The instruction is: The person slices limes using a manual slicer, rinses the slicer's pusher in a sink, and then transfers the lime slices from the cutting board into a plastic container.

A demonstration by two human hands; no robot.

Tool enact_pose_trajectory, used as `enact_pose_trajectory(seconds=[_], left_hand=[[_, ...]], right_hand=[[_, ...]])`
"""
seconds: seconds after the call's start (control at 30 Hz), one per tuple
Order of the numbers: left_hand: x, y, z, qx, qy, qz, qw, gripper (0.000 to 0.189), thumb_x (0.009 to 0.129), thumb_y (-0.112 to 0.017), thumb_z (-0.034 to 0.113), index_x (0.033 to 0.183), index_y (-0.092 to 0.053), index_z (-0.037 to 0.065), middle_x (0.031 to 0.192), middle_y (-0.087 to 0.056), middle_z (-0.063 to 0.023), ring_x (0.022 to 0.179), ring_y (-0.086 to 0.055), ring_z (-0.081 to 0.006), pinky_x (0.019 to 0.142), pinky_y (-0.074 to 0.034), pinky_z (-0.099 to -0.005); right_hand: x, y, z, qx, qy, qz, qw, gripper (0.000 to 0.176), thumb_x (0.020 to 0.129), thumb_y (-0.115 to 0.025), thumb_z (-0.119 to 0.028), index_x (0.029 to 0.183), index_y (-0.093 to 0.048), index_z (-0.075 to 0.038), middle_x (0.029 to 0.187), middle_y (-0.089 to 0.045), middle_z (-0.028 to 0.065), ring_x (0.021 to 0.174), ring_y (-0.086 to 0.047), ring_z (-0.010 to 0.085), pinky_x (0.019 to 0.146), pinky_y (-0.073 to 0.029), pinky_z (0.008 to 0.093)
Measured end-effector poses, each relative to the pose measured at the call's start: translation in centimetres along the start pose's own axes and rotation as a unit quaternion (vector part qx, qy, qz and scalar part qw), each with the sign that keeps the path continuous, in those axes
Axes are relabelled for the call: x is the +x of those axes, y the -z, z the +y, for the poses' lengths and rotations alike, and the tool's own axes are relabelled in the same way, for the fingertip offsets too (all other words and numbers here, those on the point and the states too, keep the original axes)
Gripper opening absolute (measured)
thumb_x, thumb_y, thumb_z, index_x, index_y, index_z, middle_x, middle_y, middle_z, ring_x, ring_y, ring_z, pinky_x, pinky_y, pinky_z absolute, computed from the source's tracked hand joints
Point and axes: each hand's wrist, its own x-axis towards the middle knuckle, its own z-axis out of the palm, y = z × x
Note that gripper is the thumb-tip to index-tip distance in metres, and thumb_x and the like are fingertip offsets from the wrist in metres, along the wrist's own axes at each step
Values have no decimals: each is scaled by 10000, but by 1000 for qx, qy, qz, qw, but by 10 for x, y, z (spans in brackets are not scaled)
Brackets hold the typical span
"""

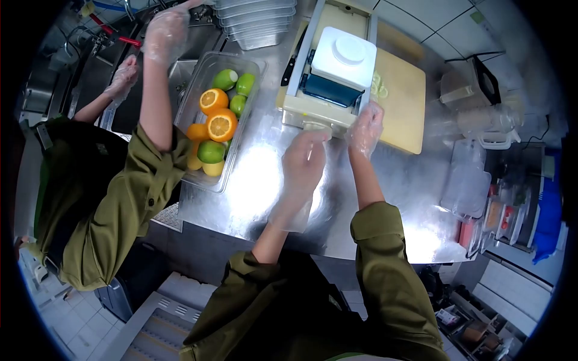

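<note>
A slicer (340, 78) with a white block on top and a dark blue part beneath stands on the steel counter. My left hand (304, 161), in a clear plastic glove and smeared by motion, is at its front edge; how its fingers lie does not show clearly. My right hand (366, 127), also gloved, has curled fingers against the slicer's right front corner. Pale green slices (379, 87) lie on a cream cutting board (403, 111) beside the slicer. To the left, a clear tub (224, 179) holds limes (225, 79), halved oranges (221, 124) and yellow fruit.
A co-worker's gloved hands (165, 35) are over the sink (117, 60) at left. Stacked clear containers (256, 21) stand at the back. A black-handled knife (289, 69) lies left of the slicer. Clear lids (466, 183) and a pitcher (500, 129) are at right.
</note>
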Motion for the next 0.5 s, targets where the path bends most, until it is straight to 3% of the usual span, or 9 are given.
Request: enact_pose_trajectory(seconds=[0.17,0.27,0.37,0.47,0.5], left_hand=[[23,-10,9,75,-88,8,993,178,865,-543,53,1016,-637,46,1005,-656,-112,901,-640,-271,795,-490,-325],[33,-15,2,107,-132,27,985,213,860,-547,81,1054,-631,60,1133,-628,-139,942,-636,-289,807,-492,-346],[37,-24,4,126,-50,-5,991,248,887,-515,64,1110,-622,45,1291,-544,-163,1068,-607,-273,862,-480,-285],[47,-29,12,195,-16,-45,980,266,894,-507,98,1130,-621,55,1351,-488,-183,1091,-598,-273,869,-477,-293],[50,-30,4,149,-27,-57,987,272,898,-499,110,1134,-622,56,1325,-512,-174,1062,-607,-254,855,-479,-289]], right_hand=[[0,0,0,-5,7,1,1000,273,940,-433,-230,1073,-556,-25,958,-611,137,884,-576,242,833,-447,344],[-2,-1,-3,2,2,1,1000,273,940,-434,-223,1087,-553,-24,962,-610,131,892,-573,233,837,-444,337],[-1,-2,0,22,1,2,1000,274,940,-436,-217,1101,-549,-27,966,-608,129,896,-570,224,836,-444,330],[3,-3,15,28,29,5,999,272,938,-438,-213,1104,-546,-27,965,-608,131,889,-569,222,828,-447,328],[3,-3,16,26,37,5,999,270,937,-440,-211,1103,-545,-26,964,-608,132,886,-569,223,825,-448,328]])
